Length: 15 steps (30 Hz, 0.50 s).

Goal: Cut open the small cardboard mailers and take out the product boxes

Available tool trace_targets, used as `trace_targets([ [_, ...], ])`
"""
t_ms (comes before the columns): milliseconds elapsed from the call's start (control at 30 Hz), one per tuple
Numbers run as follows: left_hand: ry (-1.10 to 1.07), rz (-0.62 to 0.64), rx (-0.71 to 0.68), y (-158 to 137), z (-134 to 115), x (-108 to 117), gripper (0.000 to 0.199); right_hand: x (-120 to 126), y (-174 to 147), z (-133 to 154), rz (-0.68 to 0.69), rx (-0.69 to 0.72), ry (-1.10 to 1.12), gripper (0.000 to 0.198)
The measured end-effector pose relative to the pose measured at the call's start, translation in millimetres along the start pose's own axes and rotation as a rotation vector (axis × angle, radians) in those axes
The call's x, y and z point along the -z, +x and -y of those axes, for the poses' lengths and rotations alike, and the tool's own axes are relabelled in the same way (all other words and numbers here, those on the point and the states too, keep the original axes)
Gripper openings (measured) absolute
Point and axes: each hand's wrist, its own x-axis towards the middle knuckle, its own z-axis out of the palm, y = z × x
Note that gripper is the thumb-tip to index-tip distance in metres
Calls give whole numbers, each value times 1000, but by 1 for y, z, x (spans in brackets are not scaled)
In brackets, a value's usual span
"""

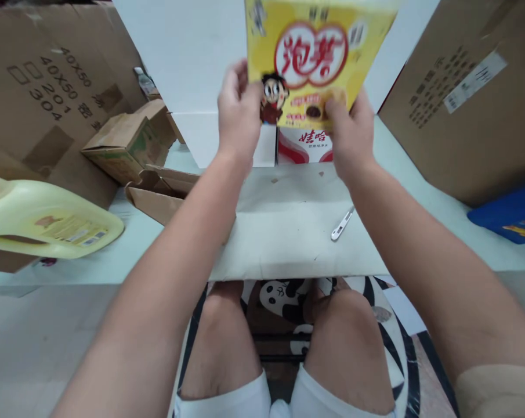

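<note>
Pale green bench top runs between two large cardboard cartons, one on the left and one on the right. Above its far part, a yellow box with red lettering and a cartoon figure is held up between the person's two hands. The left hand is partly curled around the box's lower left side, its thumb lying against the edge of the printed front; most of its fingers are hidden. The right hand grips the lower right corner, thumb pressed on the front near the food picture and the other fingers wrapped toward the side and back, where their tips cannot be seen. Both hands open only about as far as the box needs. Below and behind it, a red-and-white box is partly covered. A white cutter lies near the right forearm, while an open brown carton sits beside the left forearm, near a yellow bottle.
</note>
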Motion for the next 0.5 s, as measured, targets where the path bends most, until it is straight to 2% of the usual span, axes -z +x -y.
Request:
trace_targets([
  [67,99,92,197,-20,33,-5,34,5,-34,-33,-34,-245,70,55],
  [133,348,224,334,-46,72,-9,41,18,-69,-67,-90,-530,53,51],
  [233,479,309,353,-85,128,-9,44,58,-104,-108,-324,-810,-170,40],
  [300,569,362,321,-107,156,-4,40,95,-112,-126,-430,-886,-327,30],
  [367,656,414,273,-124,176,3,37,133,-112,-137,-467,-927,-472,21],
  [433,736,464,221,-136,187,9,33,166,-110,-141,-430,-958,-651,25],
  [500,807,511,163,-145,192,13,33,189,-112,-143,-301,-959,-868,37],
])
